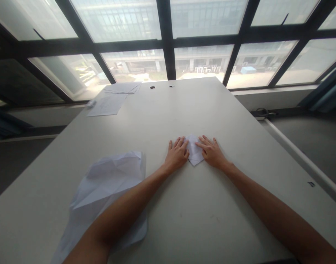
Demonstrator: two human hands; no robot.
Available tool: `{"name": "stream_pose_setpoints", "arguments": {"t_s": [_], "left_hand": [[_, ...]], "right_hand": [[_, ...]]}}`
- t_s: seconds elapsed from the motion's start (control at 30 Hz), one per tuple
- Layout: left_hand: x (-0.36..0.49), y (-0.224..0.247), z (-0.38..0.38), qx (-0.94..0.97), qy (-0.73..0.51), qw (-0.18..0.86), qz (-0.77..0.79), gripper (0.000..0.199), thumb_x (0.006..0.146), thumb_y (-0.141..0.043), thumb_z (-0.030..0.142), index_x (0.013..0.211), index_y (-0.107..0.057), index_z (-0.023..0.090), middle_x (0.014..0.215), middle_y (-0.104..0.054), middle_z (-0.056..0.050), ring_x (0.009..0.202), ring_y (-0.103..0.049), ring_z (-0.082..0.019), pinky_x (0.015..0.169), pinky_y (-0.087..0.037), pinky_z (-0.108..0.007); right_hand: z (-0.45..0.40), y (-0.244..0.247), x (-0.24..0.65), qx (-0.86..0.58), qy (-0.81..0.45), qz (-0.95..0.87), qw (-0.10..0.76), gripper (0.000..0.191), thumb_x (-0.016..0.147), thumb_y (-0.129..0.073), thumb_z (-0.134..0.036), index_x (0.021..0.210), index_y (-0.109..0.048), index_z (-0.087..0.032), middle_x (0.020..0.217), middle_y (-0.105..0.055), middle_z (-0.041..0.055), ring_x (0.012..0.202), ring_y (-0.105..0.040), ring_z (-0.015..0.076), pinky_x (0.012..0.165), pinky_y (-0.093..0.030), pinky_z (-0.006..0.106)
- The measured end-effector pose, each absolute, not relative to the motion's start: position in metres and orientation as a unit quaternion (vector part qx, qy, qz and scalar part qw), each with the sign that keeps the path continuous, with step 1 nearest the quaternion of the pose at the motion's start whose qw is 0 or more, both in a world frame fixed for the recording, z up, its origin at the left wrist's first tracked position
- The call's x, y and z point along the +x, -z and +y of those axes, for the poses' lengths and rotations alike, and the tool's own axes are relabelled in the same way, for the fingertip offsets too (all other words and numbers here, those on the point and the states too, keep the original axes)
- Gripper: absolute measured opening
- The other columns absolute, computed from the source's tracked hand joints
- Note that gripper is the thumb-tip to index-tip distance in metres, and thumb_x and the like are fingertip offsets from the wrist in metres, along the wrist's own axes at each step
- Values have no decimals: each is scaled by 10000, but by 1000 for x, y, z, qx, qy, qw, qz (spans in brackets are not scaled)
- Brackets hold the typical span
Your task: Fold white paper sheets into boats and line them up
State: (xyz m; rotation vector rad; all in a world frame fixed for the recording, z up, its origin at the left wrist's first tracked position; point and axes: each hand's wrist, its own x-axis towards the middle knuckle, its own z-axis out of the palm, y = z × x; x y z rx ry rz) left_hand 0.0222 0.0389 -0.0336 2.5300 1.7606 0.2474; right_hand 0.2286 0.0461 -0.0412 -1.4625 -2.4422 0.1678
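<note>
A small folded piece of white paper (194, 151) lies flat on the white table (195, 205), one corner pointing toward me. My left hand (178, 152) rests on its left side with the fingers spread. On the opposite edge lies my right hand (210, 151), its fingers also stretched out and apart. Both hands press down on the paper without gripping it, and they cover its side corners. Under and beside my left forearm is a larger creased sheet of white paper (110, 179), partly hidden by the arm.
Several flat paper sheets (107, 104) lie at the table's far left corner. A round hole (152, 87) is set near the far edge. Beyond the table stand dark-framed windows (170, 44). A small dark mark (311, 184) shows near the right edge.
</note>
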Motion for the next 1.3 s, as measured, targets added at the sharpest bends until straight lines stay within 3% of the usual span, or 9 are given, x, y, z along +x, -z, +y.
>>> {"name": "stream_pose_setpoints", "arguments": {"t_s": [0.13,0.27,0.4,0.53,0.67,0.9,1.07,1.17,1.3], "left_hand": [[23,34,38,824,-83,0,560,574,967,-353,479,1478,-395,220,1615,-245,-73,1507,-139,-262,1206,-97,-571],[23,35,38,832,-74,5,549,643,965,-328,525,1505,-345,176,1618,-232,-92,1511,-119,-259,1211,-85,-559],[23,35,38,837,-64,22,543,849,923,-285,683,1535,-248,96,1619,-189,-154,1511,-101,-293,1202,-85,-573],[22,34,38,843,-56,27,534,987,862,-276,785,1546,-194,79,1622,-140,-186,1513,-58,-320,1191,-67,-592],[22,36,39,845,-49,30,532,1030,832,-300,815,1552,-180,88,1623,-131,-186,1512,-49,-327,1186,-49,-605],[21,34,38,852,-48,36,520,1010,840,-317,803,1563,-147,118,1628,-118,-166,1514,-48,-316,1177,-28,-624],[18,26,35,893,-32,47,447,957,861,-319,782,1573,-104,180,1631,-127,-135,1516,-45,-303,1160,0,-648],[18,24,35,902,-25,55,427,930,882,-306,763,1576,-65,194,1627,-146,-135,1517,-44,-288,1157,3,-649],[17,25,36,904,-41,62,421,892,907,-268,742,1575,-7,212,1626,-157,-122,1518,-50,-272,1158,-10,-650]], "right_hand": [[46,42,227,-549,-46,-813,190,508,866,-421,-87,1328,-597,-209,1473,-490,112,1421,-347,268,1161,-217,561],[44,34,226,-514,-80,-817,247,386,863,-468,-113,1168,-696,-174,1284,-645,100,1218,-533,231,1086,-396,404],[37,28,220,-484,-137,-806,311,350,880,-465,-146,1119,-719,-180,1179,-698,95,1153,-575,238,1059,-440,421],[30,31,206,-444,-344,-697,447,330,912,-443,-251,1082,-716,-181,1068,-735,80,1001,-680,223,926,-559,433],[41,42,199,-461,-510,-543,483,290,893,-473,-306,938,-711,-146,979,-751,119,898,-731,234,852,-612,442],[51,47,210,-538,-350,-529,555,359,900,-383,-251,1053,-685,-130,1108,-718,154,1058,-683,251,943,-561,464],[35,31,217,-494,-181,-728,440,439,951,-320,-222,1228,-660,-200,1321,-632,88,1276,-544,228,1106,-420,453],[33,31,213,-474,-119,-819,300,485,984,-307,-258,1416,-511,-169,1491,-478,82,1414,-386,213,1183,-298,442],[36,41,209,-473,-85,-864,150,629,1013,-293,-457,1530,-295,-97,1579,-310,133,1488,-221,256,1200,-191,507]]}}
